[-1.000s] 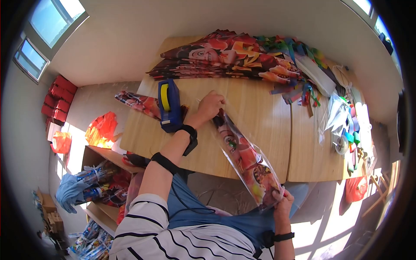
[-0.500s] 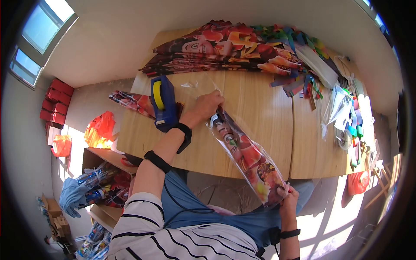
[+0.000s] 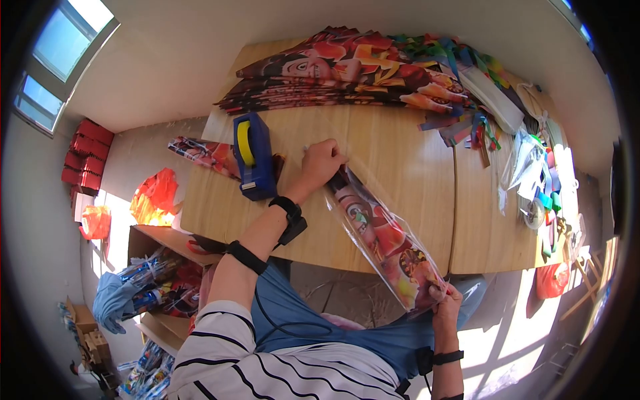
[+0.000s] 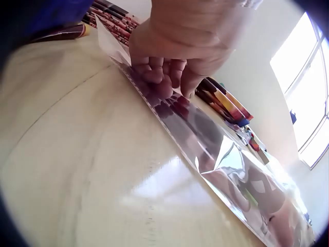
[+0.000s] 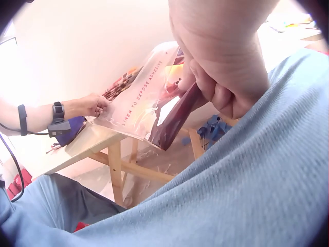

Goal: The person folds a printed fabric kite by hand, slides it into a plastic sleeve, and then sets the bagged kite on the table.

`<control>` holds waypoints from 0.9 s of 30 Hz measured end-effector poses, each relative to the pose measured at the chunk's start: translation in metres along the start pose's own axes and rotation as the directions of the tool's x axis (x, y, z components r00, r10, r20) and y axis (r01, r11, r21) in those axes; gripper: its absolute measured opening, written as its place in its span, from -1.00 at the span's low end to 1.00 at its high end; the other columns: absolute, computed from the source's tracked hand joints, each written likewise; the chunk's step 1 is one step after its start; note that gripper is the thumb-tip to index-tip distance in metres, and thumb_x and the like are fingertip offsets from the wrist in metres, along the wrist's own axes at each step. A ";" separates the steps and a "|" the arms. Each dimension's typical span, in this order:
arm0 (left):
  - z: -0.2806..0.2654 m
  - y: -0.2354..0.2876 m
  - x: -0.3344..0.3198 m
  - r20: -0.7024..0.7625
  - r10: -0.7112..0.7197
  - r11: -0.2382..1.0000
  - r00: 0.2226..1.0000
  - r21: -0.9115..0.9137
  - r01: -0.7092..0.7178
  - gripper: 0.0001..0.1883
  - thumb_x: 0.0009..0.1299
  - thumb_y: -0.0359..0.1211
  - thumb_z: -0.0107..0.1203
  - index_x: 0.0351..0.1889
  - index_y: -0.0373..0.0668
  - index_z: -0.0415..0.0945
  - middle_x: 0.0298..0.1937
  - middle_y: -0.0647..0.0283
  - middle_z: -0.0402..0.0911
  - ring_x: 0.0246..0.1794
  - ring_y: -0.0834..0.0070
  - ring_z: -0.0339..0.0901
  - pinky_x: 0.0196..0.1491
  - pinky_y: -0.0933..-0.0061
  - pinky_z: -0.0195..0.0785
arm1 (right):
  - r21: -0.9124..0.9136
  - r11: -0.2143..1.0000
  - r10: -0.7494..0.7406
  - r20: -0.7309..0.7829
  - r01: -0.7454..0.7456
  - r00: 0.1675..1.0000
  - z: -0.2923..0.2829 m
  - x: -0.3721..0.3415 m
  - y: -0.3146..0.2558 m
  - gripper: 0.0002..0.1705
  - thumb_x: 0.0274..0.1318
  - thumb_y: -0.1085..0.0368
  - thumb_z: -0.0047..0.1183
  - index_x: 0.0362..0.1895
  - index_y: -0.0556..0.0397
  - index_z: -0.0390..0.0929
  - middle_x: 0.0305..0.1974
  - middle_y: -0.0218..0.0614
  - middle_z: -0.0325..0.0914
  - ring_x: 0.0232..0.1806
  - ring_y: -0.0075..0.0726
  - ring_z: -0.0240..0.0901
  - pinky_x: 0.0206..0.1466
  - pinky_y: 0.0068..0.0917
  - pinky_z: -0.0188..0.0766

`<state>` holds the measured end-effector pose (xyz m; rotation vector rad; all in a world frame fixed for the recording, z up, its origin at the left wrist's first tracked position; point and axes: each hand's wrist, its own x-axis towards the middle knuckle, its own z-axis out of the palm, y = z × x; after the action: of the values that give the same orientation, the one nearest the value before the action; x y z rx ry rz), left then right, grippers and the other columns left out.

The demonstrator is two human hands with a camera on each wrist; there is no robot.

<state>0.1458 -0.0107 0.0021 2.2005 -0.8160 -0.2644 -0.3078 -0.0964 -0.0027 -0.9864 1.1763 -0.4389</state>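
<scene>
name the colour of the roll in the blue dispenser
The roll is yellow, clearest in the head view.

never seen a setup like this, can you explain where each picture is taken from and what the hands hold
There is no robot here, just a person's two bare hands. The widest view comes from a camera on the head, looking forward and down; the other two come from cameras worn on each wrist. The left hand grips the far end of a clear plastic sleeve with a printed piece inside, and the right hand holds its near end. On the table are a blue tape dispenser, another printed piece partly hidden by it, a stack of printed pieces, and colourful ribbons.
</scene>
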 end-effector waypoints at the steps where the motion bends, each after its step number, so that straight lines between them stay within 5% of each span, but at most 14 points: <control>1: 0.003 -0.003 0.001 -0.015 -0.009 1.000 1.000 -0.012 0.009 -0.83 0.17 -0.33 0.25 -0.43 -0.24 0.54 -0.47 0.09 0.64 -0.39 0.11 0.62 -0.26 0.16 0.47 | -0.005 1.000 -0.007 -0.001 0.007 1.000 0.000 0.000 0.001 -0.77 -0.13 0.40 0.43 -0.30 0.06 0.71 -0.59 -0.60 0.49 -0.73 -0.74 0.16 -0.70 -0.69 -0.02; 5: 0.009 -0.024 0.010 0.044 -0.069 0.982 0.997 -0.175 0.076 -0.89 0.16 -0.41 0.23 -0.37 -0.21 0.59 -0.41 0.12 0.63 -0.33 0.15 0.63 -0.23 0.21 0.47 | -0.015 1.000 -0.014 -0.001 0.014 1.000 -0.002 -0.001 0.001 -0.77 -0.13 0.41 0.43 -0.30 0.06 0.70 -0.58 -0.60 0.49 -0.72 -0.74 0.16 -0.69 -0.69 -0.02; 8: -0.007 -0.014 0.010 0.077 0.309 0.949 0.948 0.047 -0.313 -0.87 0.18 -0.58 0.18 -0.30 -0.29 0.60 -0.31 0.12 0.57 -0.28 0.29 0.63 -0.21 0.35 0.47 | 0.007 0.999 0.041 -0.006 -0.041 0.999 0.007 -0.002 -0.011 -0.80 -0.09 0.41 0.39 -0.31 0.08 0.68 -0.54 -0.56 0.52 -0.69 -0.74 0.22 -0.66 -0.72 0.01; 14: -0.006 0.001 -0.002 0.210 0.340 0.933 0.916 0.042 -0.356 -0.84 0.19 -0.50 0.18 -0.26 -0.18 0.61 -0.20 0.15 0.55 -0.14 0.17 0.58 -0.12 0.21 0.44 | 0.047 0.995 0.081 0.031 -0.083 0.996 0.001 0.011 -0.010 -0.80 -0.04 0.47 0.30 -0.25 0.14 0.66 -0.41 -0.41 0.64 -0.54 -0.60 0.52 -0.56 -0.72 0.34; 17: -0.005 0.026 -0.029 0.199 0.584 0.770 0.787 0.171 -0.615 -0.76 0.25 -0.41 0.23 -0.13 -0.24 0.61 -0.04 0.13 0.59 0.03 0.16 0.56 0.12 0.17 0.36 | 0.040 0.994 0.098 0.043 -0.100 0.994 -0.005 0.016 -0.003 -0.78 -0.04 0.50 0.29 -0.22 0.17 0.67 -0.37 -0.35 0.68 -0.45 -0.49 0.63 -0.45 -0.67 0.52; 21: 0.020 0.055 -0.102 0.406 0.623 0.676 0.669 0.151 -0.721 -0.27 0.42 0.06 0.07 0.43 -0.19 0.28 0.49 0.07 0.28 0.54 0.13 0.12 0.50 -0.12 -0.12 | 0.057 0.994 0.089 0.058 -0.093 0.994 0.001 0.020 0.001 -0.76 -0.04 0.51 0.28 -0.19 0.20 0.67 -0.33 -0.28 0.70 -0.37 -0.38 0.69 -0.34 -0.60 0.63; 24: 0.042 0.055 -0.122 0.428 0.647 0.631 0.631 0.163 -0.758 -0.11 0.43 0.25 -0.11 0.53 -0.18 0.13 0.59 0.07 0.10 0.63 0.16 -0.06 0.56 -0.21 -0.37 | 0.060 0.994 0.083 0.060 -0.087 0.995 0.010 0.016 -0.005 -0.74 -0.05 0.53 0.28 -0.19 0.21 0.66 -0.30 -0.26 0.71 -0.31 -0.32 0.72 -0.28 -0.55 0.67; 27: 0.043 0.051 -0.116 0.370 0.590 0.672 0.717 0.266 -0.691 -0.04 0.41 0.33 -0.18 0.54 -0.21 0.09 0.61 0.08 0.05 0.64 0.17 -0.10 0.57 -0.21 -0.48 | 0.046 0.997 0.056 0.024 -0.057 0.998 0.007 0.016 0.001 -0.75 -0.06 0.50 0.32 -0.21 0.17 0.68 -0.35 -0.33 0.70 -0.47 -0.48 0.63 -0.47 -0.66 0.52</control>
<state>0.0140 0.0109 0.0018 2.0704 -1.8834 -0.0179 -0.2955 -0.1053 -0.0122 -0.9136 1.1653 -0.4077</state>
